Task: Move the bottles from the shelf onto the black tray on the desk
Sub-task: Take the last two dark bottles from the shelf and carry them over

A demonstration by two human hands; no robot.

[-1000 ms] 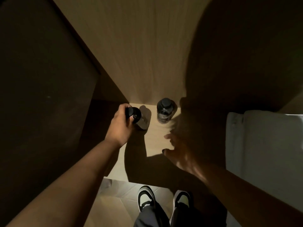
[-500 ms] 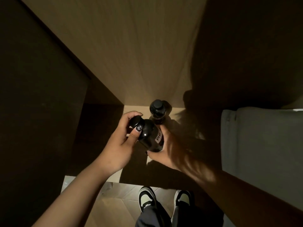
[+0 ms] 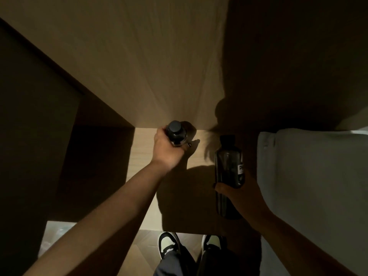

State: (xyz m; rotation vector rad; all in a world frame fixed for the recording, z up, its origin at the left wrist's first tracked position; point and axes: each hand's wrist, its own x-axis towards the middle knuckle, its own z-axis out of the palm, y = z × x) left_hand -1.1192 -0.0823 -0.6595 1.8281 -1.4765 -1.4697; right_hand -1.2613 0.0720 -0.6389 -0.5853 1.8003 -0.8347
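Note:
Two dark bottles with black caps are in view over a light wooden shelf (image 3: 145, 156). My left hand (image 3: 167, 150) is wrapped around the back bottle (image 3: 176, 133), which stands upright near the shelf's rear wall. My right hand (image 3: 237, 194) grips the second bottle (image 3: 229, 166) around its lower half and holds it tilted above the shaded right part of the shelf; a white label shows on its side. The black tray and the desk are out of sight.
A tall wooden back panel (image 3: 139, 66) rises behind the shelf, and a dark side wall (image 3: 39, 136) closes the left. A pale folded cloth or cushion (image 3: 310, 176) lies at the right. My shoes (image 3: 169, 244) stand on the floor below the shelf edge.
The first bottle passed from my left hand to my right, which carried it rightward. My left hand reached back and closed on the second bottle by the rear wall.

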